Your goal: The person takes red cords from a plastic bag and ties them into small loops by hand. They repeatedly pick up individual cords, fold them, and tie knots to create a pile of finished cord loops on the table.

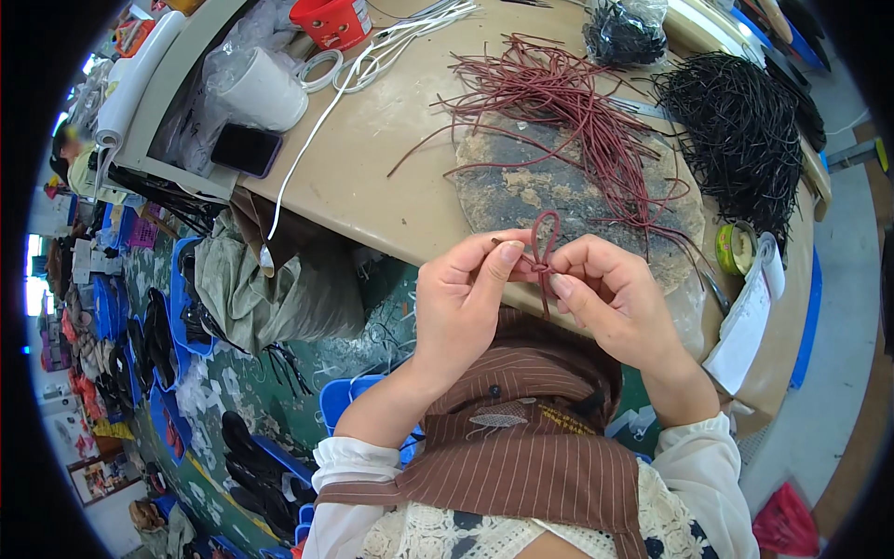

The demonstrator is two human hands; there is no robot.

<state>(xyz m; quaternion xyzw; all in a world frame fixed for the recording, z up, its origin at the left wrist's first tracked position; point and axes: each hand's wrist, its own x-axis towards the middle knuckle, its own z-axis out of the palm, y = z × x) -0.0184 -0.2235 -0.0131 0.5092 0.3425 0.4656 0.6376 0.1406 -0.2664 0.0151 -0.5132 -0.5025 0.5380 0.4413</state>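
Between my two hands is a dark red cord [547, 235] with a loop standing up and a knot at its base. My left hand [467, 291] pinches one part of the cord between thumb and forefinger. Close to the knot, my right hand [603, 291] grips it with thumb and fingertips. Both hands are just over the near table edge, in front of a worn dark slab [507, 182]. A tangled heap of the same red cords [568, 98] lies across that slab, some strands trailing toward my right hand.
Black cords [736, 130] are piled at the right, near a green tape roll [736, 248] and white paper [750, 321]. A phone [246, 150], white cable [317, 130], white cup-shaped roll [265, 90] and red tub [331, 20] occupy the table's left. Blue bins [191, 293] stand on the floor.
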